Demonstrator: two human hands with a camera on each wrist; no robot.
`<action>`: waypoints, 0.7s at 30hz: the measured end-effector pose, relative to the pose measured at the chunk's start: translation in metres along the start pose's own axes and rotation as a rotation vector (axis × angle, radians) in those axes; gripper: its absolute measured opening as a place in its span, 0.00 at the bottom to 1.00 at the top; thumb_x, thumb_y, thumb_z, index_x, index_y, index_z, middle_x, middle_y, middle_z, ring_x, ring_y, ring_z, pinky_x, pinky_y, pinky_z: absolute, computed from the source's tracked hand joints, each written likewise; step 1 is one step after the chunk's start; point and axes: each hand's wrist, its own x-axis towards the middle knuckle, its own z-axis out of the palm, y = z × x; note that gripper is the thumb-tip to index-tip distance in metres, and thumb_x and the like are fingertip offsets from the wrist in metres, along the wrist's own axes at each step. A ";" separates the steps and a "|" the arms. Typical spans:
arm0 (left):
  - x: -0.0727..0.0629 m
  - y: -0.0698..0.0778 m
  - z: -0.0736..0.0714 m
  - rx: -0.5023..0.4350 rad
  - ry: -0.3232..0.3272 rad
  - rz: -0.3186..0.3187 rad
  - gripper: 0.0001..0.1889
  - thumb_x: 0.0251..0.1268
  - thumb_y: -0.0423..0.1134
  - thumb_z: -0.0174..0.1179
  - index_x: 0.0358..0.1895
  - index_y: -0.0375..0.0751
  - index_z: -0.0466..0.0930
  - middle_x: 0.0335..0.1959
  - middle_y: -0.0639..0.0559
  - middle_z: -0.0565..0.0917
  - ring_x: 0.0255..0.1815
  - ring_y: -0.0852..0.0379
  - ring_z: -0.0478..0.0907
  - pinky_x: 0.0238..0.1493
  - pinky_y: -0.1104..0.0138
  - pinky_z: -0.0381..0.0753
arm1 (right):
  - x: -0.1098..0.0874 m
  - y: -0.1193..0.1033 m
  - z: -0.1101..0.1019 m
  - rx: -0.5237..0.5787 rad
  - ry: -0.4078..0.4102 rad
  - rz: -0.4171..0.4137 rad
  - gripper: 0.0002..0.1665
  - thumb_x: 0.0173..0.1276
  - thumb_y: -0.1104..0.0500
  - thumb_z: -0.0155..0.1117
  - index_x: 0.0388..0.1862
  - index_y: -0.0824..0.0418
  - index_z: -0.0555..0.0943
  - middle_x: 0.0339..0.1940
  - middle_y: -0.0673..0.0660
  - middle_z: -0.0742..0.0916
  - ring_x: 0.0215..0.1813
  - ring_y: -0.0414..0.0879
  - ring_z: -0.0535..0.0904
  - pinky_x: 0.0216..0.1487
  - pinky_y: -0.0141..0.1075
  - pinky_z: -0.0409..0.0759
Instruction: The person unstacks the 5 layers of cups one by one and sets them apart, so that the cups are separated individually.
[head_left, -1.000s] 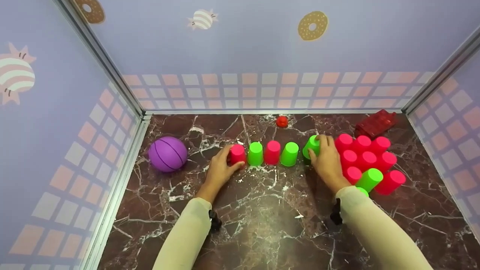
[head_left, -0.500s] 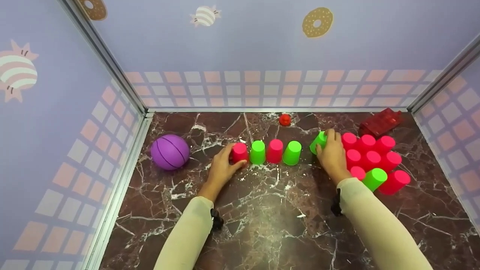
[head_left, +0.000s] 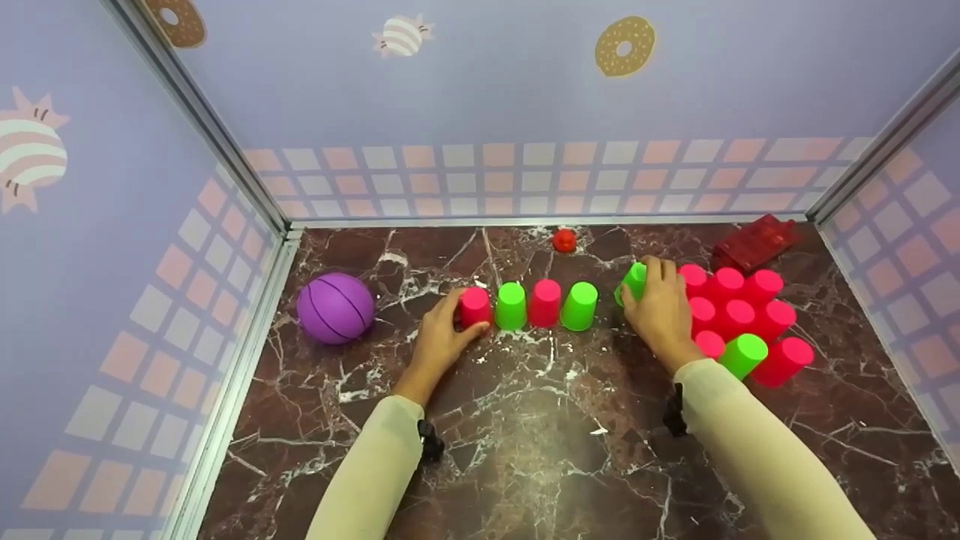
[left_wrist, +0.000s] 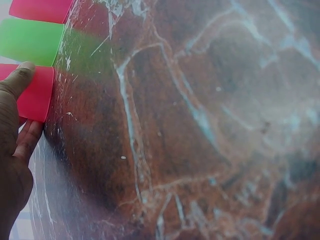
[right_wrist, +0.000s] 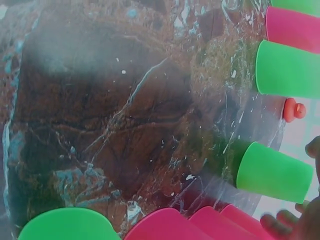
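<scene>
My left hand (head_left: 442,337) holds the pink cup (head_left: 475,307) at the left end of a row, thumb in front and fingers round its left side. To its right in the row stand a green cup (head_left: 511,307), another pink cup (head_left: 545,304) and a second green cup (head_left: 580,306), all upside down. My right hand (head_left: 660,311) grips a separate green cup (right_wrist: 275,172) between thumb and fingers, slightly tilted and partly covered by the hand in the head view. Thumb and fingers of the left hand also show round the pink cup (left_wrist: 37,95) in the left wrist view.
Right of my right hand stands a block of several pink cups (head_left: 739,315) with a green cup (head_left: 744,356) at its front. A dark red translucent object (head_left: 756,241) lies behind. A purple ball (head_left: 335,308) sits left; a small red object (head_left: 564,241) is by the back wall.
My right hand and its green cup have shifted slightly right and back, towards the pink block. My left hand stays on its pink cup. A green cup by the right sleeve is now hidden.
</scene>
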 end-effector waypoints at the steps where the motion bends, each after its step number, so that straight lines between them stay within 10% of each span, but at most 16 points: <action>1: 0.000 0.000 -0.001 0.002 -0.005 -0.007 0.36 0.62 0.48 0.82 0.71 0.44 0.78 0.61 0.34 0.88 0.60 0.37 0.89 0.63 0.47 0.90 | 0.000 -0.001 -0.001 -0.017 0.002 -0.003 0.35 0.76 0.54 0.71 0.75 0.66 0.71 0.71 0.73 0.77 0.69 0.75 0.74 0.66 0.70 0.80; 21: -0.001 0.001 -0.001 0.017 -0.004 -0.021 0.37 0.61 0.49 0.82 0.71 0.45 0.78 0.60 0.34 0.88 0.59 0.37 0.90 0.61 0.45 0.90 | -0.029 -0.038 0.022 0.014 0.034 -0.327 0.32 0.78 0.49 0.72 0.74 0.63 0.78 0.73 0.70 0.81 0.72 0.71 0.77 0.74 0.65 0.78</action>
